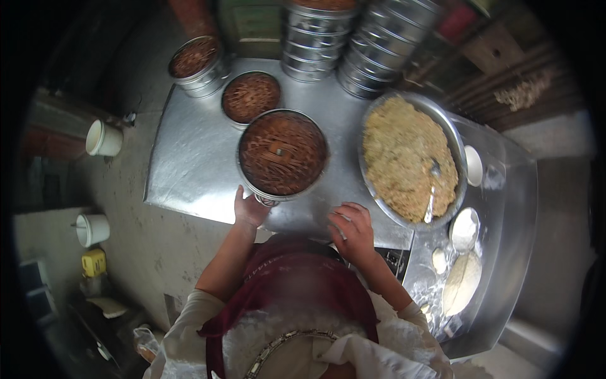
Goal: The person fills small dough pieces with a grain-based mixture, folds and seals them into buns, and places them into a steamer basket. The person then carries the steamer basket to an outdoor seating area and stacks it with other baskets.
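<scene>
A round metal steamer tier (pixel 282 152) with a brown slatted base stands on the steel table in front of me. At its near-left side is my left hand (pixel 251 211), thumb apart and fingertips by the wire side handle (pixel 266 200); whether they touch it is unclear. My right hand (pixel 352 230) hovers over the table's near edge with bent, spread fingers and nothing in it. To its upper right sits a large oval metal basin (pixel 367 166) heaped with pale, crumbly filling (pixel 409 151). A metal spoon (pixel 430 203) rests in the filling.
Behind lie a smaller-looking steamer tier (pixel 251 97) and another steamer (pixel 194 59) at the far-left corner. Tall steamer stacks (pixel 315 47) rise at the back. Dough (pixel 461 284) and a bowl of flour (pixel 465 230) are on the floured right side. White buckets (pixel 105 138) stand on the floor at left.
</scene>
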A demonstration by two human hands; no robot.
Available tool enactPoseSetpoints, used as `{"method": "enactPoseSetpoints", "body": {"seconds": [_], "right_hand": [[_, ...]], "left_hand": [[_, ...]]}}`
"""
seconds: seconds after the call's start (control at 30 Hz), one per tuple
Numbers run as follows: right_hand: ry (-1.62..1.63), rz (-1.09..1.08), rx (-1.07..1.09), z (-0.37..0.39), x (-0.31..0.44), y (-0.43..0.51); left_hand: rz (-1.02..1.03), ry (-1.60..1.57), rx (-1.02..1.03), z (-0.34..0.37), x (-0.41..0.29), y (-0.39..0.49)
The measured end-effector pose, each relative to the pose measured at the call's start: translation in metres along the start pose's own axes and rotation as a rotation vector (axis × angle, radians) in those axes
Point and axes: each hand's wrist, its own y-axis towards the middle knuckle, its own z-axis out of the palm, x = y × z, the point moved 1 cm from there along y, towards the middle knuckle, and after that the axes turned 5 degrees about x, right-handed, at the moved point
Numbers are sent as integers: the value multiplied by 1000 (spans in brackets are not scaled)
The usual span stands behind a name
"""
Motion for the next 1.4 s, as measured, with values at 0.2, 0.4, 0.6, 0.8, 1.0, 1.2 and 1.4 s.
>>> {"method": "enactPoseSetpoints", "body": {"seconds": [0.2,0.4,0.6,0.8,1.0,1.2,1.4], "right_hand": [[-63,-260,187,58,26,72],[137,-89,309,45,42,95],[574,395,115,30,-6,96],[-158,26,272,75,-71,71],[-388,-123,578,95,-71,51],[-690,-202,971,105,34,130],[-346,-550,904,253,209,177]], "left_hand": [[-93,-41,48,-48,-33,6],[72,-99,-23,-69,-46,-18],[233,-153,-87,-99,-60,-70],[591,-304,-291,-131,-37,-176],[879,-638,-319,-154,-2,-269],[1181,-903,-141,-227,18,-353],[1443,-1087,-280,-336,3,-406]]}}
